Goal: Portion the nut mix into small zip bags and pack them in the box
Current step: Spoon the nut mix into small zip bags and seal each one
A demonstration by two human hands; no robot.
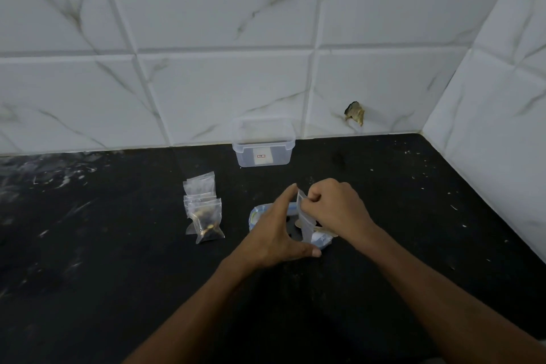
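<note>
Near the middle of the dark bench (118, 275), a small clear zip bag (305, 220) is held upright between two bare hands. Its top edge is pinched in the closed grip of the right hand (336, 210), whose fingers are curled tightly on the plastic. The left hand (277, 235) is spread beside the bag, forefinger raised along the bag's left edge and thumb stretched out under its lower end; whether this grip is truly closed on the bag cannot be told. Whether the bag is filled cannot be made out.

Directly beneath the hands, a shallow blue-and-white container (256, 216) is seen lying on the bench, mostly hidden; dark pieces inside it are only partly visible. To the left of the hands, a small cluster of zip bags (204, 210) is set on the bench, the nearest one showing brown and dark nut mix in its lower part, the farther ones overlapping behind it.

At the far edge, against the marbled tile wall (206, 68), a clear plastic box (263, 143) with a white label is placed, open at the top and well apart from the hands. A chipped hole (354, 112) is seen in the tile to its right.
</note>
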